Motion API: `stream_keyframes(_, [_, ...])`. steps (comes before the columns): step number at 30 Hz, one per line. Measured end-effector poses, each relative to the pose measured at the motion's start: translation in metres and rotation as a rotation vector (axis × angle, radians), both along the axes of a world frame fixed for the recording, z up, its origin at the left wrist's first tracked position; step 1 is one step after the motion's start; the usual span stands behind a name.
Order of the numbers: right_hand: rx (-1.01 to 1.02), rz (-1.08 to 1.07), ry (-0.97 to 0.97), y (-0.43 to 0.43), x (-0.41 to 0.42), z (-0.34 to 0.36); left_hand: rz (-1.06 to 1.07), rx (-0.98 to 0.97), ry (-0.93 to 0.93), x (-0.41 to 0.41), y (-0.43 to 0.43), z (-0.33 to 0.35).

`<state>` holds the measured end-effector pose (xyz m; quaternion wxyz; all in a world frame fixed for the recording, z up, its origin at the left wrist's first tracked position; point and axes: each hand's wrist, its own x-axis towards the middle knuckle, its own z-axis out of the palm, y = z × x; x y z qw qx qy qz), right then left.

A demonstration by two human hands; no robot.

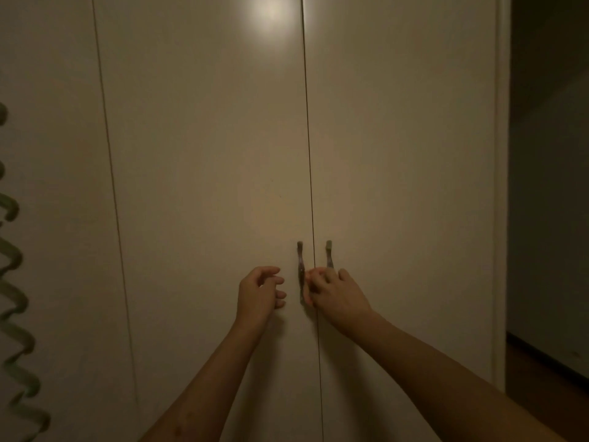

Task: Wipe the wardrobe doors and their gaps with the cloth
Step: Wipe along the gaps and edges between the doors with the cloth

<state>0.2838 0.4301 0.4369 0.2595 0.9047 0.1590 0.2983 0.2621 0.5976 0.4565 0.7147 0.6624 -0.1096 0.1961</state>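
Left hand (259,291): nearest, with the bare forearm; fingers loosely curled and narrow, holding nothing; just left of the left handle (300,260), apart from it.
Right hand (338,293): lies over the lower ends of both handles and across the centre gap (308,154); fingers curled, fingertips at the left handle; which handle it grips, I cannot tell.
Right handle (329,253): only its upper part shows above the hand.
Wardrobe doors: middle door (207,170) and right door (404,154), pale and plain, closed edge to edge at the centre gap; so the inside of the wardrobe is hidden.
Second gap (108,154): a thin line farther left, beside another pale panel.
Light spot (271,11): a bright reflection high on the middle door.
Left edge: a green spiral object (14,282), blurred.
Right side: dark room and wooden floor (548,371).
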Motion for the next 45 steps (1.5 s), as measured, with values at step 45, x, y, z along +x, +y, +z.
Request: stream_keyframes(45, [0.519, -0.093, -0.146, 0.091, -0.003, 0.046, 0.061, -0.057, -0.077, 0.001, 0.044, 0.005])
